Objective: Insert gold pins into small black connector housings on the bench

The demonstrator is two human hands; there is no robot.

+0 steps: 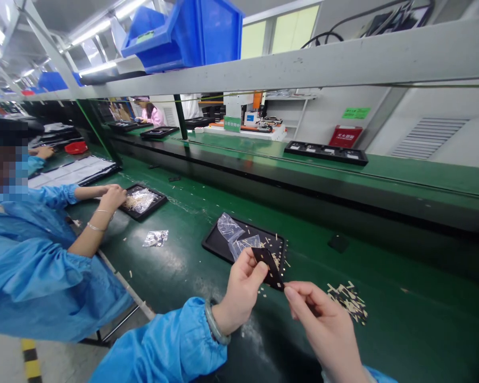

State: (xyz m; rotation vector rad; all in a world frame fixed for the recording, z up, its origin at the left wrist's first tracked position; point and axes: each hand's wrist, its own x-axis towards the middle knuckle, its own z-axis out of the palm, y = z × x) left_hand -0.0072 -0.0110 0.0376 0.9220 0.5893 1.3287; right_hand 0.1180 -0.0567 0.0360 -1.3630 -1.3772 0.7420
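Observation:
My left hand (245,284) grips a thin black sheet (270,266) dotted with small pale pieces, its thumb on the face of it. At the sheet's lower right corner, my right hand (321,316) has thumb and forefinger pinched together; whether a tiny piece sits between them I cannot make out. Just behind the sheet lies a black tray (217,242) holding clear plastic bags (230,227) and scattered small pale strips. To the right of my right hand, a loose pile of pale and dark strips (348,302) lies on the green bench.
A co-worker in blue (51,266) works at the left over another black tray (143,214). A crumpled clear bag (156,238) lies between us. A small black square (338,243) rests toward the back. Overhead runs a grey beam (295,74) with a blue bin (191,37).

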